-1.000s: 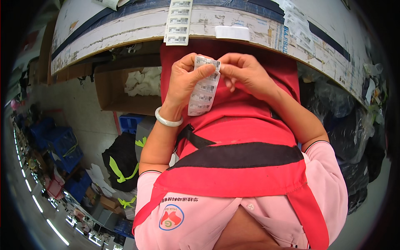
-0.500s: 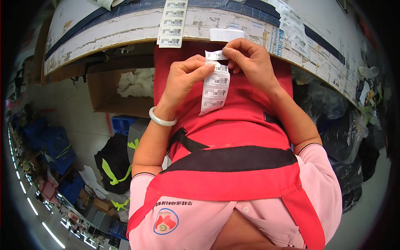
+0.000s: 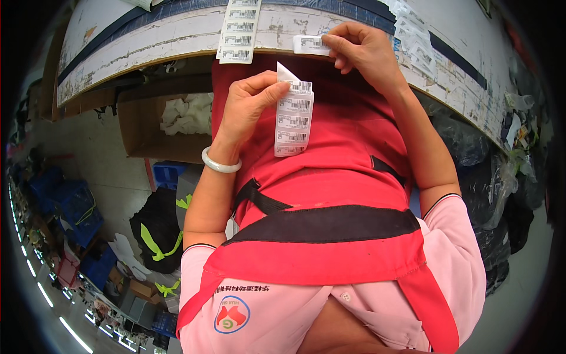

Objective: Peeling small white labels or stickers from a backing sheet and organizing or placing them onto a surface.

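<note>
L hand (image 3: 250, 109) pinches label strip (image 3: 293, 121) at top edge — I judge it feather-light, floppy, tacky. R hand (image 3: 362, 50) fingertips press single label (image 3: 311, 44) onto bench edge (image 3: 177, 41).

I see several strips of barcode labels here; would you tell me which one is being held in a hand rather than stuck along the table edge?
The strip pinched in the left hand, hanging free over the red apron. The other strip lies on the table edge.

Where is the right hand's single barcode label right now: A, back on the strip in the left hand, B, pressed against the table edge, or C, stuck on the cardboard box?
B: the right hand presses the single barcode label onto the table edge, apart from the left hand and its label strip.
</note>
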A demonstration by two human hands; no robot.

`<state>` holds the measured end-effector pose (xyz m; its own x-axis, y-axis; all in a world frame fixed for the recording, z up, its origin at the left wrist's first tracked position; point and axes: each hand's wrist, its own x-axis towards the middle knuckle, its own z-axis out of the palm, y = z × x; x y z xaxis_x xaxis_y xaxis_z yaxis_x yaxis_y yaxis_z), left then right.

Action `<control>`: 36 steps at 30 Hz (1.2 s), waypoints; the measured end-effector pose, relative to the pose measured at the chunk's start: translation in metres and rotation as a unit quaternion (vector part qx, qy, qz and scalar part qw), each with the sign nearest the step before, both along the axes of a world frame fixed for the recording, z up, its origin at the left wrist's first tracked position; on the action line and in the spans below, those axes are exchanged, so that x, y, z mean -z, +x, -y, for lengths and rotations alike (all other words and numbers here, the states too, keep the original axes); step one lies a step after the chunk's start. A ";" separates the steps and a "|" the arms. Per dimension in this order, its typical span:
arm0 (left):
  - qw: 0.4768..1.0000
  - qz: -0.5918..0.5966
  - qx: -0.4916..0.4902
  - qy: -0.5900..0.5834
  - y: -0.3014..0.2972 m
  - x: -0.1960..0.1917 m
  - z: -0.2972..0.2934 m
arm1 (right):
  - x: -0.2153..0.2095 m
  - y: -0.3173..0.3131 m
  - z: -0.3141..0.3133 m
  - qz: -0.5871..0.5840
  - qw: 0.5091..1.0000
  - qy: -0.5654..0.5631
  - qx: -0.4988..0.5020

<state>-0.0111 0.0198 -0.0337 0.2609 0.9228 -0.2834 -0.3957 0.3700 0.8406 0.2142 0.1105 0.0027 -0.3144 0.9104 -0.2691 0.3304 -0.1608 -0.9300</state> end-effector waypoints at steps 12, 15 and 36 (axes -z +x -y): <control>1.000 0.002 0.009 -0.010 0.000 0.003 0.000 | 0.012 0.000 -0.004 0.025 1.000 0.001 -0.005; 1.000 -0.001 0.006 -0.011 0.001 0.003 0.000 | 0.012 0.000 -0.005 0.026 1.000 -0.004 -0.006; 0.999 -0.023 0.002 -0.025 0.006 0.001 0.002 | 0.011 -0.002 -0.002 0.029 0.999 0.027 -0.008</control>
<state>-0.0049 0.0177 -0.0348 0.2503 0.9061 -0.3411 -0.3549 0.4137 0.8384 0.2126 0.1121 -0.0082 -0.3140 0.9191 -0.2379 0.3865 -0.1052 -0.9163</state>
